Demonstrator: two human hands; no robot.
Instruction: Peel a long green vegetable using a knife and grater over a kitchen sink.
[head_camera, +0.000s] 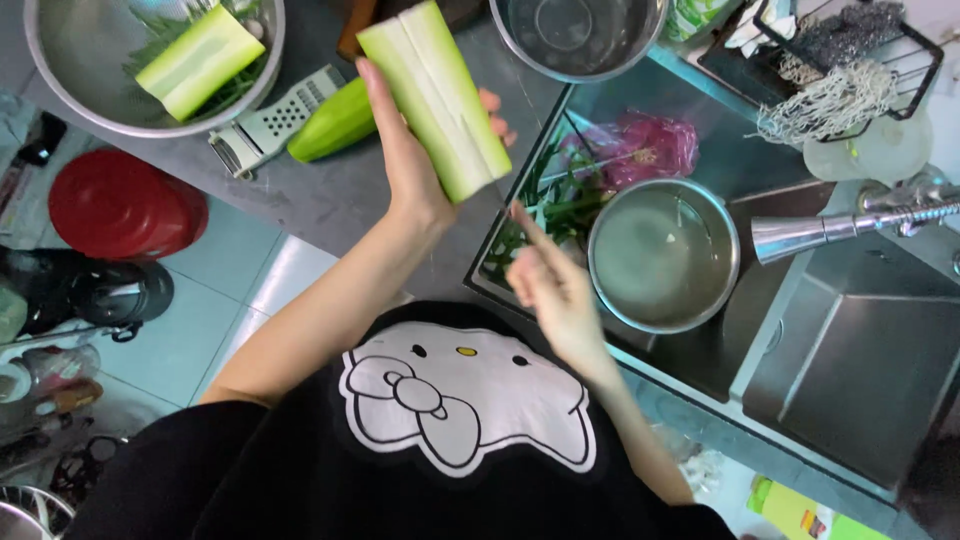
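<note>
Head view: the left hand (415, 160) grips a halved pale-green gourd piece (435, 95) upright over the grey counter (330, 200). The right hand (550, 285), loosely open and empty, hovers over the sink (850, 340) edge beside a steel bowl (663, 255) of cloudy water.

peeled gourd half (436, 95) | pale green, long | tilted | above counter edge

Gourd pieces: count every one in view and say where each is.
3. One peeled gourd piece is held in the left hand, one peeled piece lies in the steel bowl of greens, and one unpeeled piece lies on the counter. More may be hidden.
</note>
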